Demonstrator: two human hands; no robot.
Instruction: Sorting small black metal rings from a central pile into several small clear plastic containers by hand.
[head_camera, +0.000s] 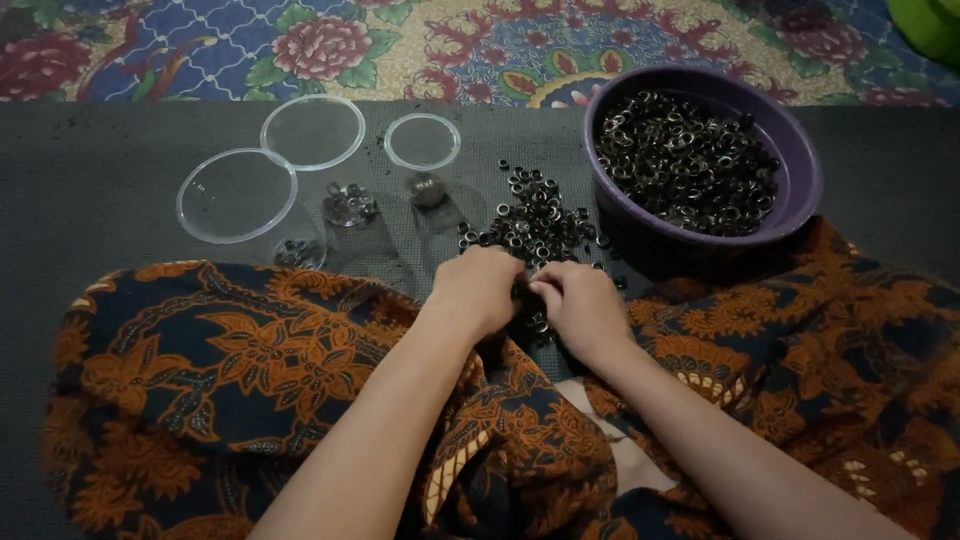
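On a dark grey mat laid over a flowered cloth, a person sits with legs wrapped in an orange and navy patterned fabric, both forearms reaching forward. The left hand and right hand are drawn close together, knuckles up, fingertips meeting over the near edge of a loose heap of small dark metal rings spread on the mat. Both appear pinched on a few rings between them, though the fingers curl under and I cannot tell exactly what each one grips.

Right of the heap, a purple bowl holds many more of the same rings. To the left stand three clear round plastic containers: a large one, another behind it, and a smaller one. Each seems to hold only a little at its bottom.

The work looks like sorting or pairing rings picked from the heap, and it seems early, given how full the bowl is. The next move would call for fine fingertip control to separate one ring cleanly.

The light is dim. The rings blur together, the containers' walls nearly vanish, and their contents are hard to make out. A green object is cut off at the top right corner.
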